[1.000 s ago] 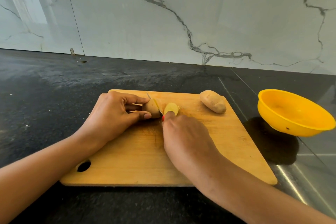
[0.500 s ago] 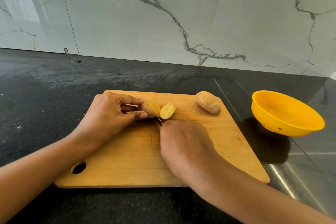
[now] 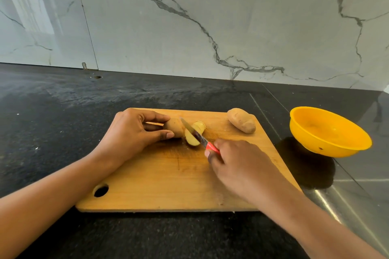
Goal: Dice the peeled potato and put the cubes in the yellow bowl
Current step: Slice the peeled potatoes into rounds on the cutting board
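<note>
While pinned toward the far edge of the cutting board (image 3: pixel 168 174), potato (image 3: pixel 174 127) gripped by left hand (image 3: pixel 130 134), fingers (image 3: pixel 155 116) curled over the top, thumb pressed against the near side. Right hand (image 3: pixel 237 164) clenched round the red handle of the knife (image 3: pixel 197 135), blade laid slantwise between the potato and two cut slices (image 3: pixel 192 140); one slice against the blade, the other just behind it. Second potato (image 3: pixel 242 120) whole, at the board's far right corner, apart from the work. Yellow bowl (image 3: pixel 315 147) on the table (image 3: pixel 63 111) beyond the board's right edge, toward the table's right edge; no cubes visible inside. Handling, by judgement: firm, dense, stiff under the blade; rounded, so prone to roll unless held or set on a cut face; cut faces probably damp and slippery, slices apt to cling to the steel. Best hold: across the uncut end, fingertips tucked back from the edge of the blade. Room, by judgement: broad open board toward its near edge for laying slices flat and cutting strips; short path rightward to the bowl over dark table, past the second potato's near side. Board's far edge close behind the potato, so little slack there for stray pieces. Marble wall (image 3: pixel 189 27) well back from the table's working part, no hindrance.
</note>
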A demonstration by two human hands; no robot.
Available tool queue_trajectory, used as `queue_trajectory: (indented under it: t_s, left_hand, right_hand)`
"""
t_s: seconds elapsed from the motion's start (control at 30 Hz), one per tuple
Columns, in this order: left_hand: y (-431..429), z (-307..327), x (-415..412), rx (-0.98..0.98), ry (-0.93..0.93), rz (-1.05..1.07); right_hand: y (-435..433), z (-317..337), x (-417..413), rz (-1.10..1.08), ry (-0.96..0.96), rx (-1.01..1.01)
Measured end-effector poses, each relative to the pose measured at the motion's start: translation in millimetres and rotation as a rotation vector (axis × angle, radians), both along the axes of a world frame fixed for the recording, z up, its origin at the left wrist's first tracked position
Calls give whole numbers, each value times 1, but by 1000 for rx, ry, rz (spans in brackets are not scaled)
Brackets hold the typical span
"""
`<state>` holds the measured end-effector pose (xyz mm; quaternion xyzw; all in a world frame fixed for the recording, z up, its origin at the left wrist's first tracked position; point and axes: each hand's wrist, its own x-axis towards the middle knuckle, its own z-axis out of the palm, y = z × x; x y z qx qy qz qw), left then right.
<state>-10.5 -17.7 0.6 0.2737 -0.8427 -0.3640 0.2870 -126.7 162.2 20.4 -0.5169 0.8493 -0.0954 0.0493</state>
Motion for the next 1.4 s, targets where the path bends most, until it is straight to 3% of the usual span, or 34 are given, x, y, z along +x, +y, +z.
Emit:
queue_trajectory:
  t_s: [0.13, 0.23, 0.33, 0.57, 0.8, 1.4]
  left_hand:
    - [0, 0, 0, -9, -6, 9]
    - [0, -1, -1, -19, -5, 5]
    - [-1, -2, -1, -9, -3, 3]
    - [-2, -3, -1, 30, 23, 6]
    - [-2, -3, -1, 2, 25, 22]
    - [-5, -3, 0, -9, -5, 21]
  right_hand:
    - [-1, 11, -16, -23, -236, -136]
    - [-1, 14, -19, -8, -269, -218]
    - [-4, 10, -8, 28, -220, -238]
    - [-8, -7, 18, 26, 113, -178]
    - [-14, -11, 32, -5, 243, -140]
    - [-22, -17, 31, -4, 253, -154]
